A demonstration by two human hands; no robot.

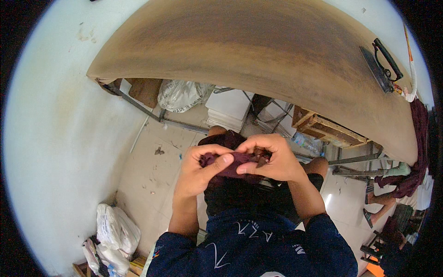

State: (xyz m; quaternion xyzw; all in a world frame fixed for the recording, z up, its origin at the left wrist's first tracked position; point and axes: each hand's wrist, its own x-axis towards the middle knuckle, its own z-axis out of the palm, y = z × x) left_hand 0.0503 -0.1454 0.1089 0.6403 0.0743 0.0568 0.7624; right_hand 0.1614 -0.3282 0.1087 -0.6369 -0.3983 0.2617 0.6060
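Observation:
A piece of dark maroon cloth [237,159] is bunched between my two hands, above my lap. My left hand [198,168] pinches its left part, thumb on top and fingers curled behind. On the other side my right hand [277,159] grips the cloth between thumb and fingers, close to the left fingertips. More dark fabric [226,138] hangs over my legs just beyond the hands. The folds hide most of the fingers' undersides.
Ahead stands a padded, brown-stained ironing table [240,46], with a black iron [382,67] at its right end. Beneath it are a plastic bag [182,96], a white stack [226,111] and a wooden crate [330,129]. Maroon fabric [419,143] hangs at right; another person's legs [380,203] show there.

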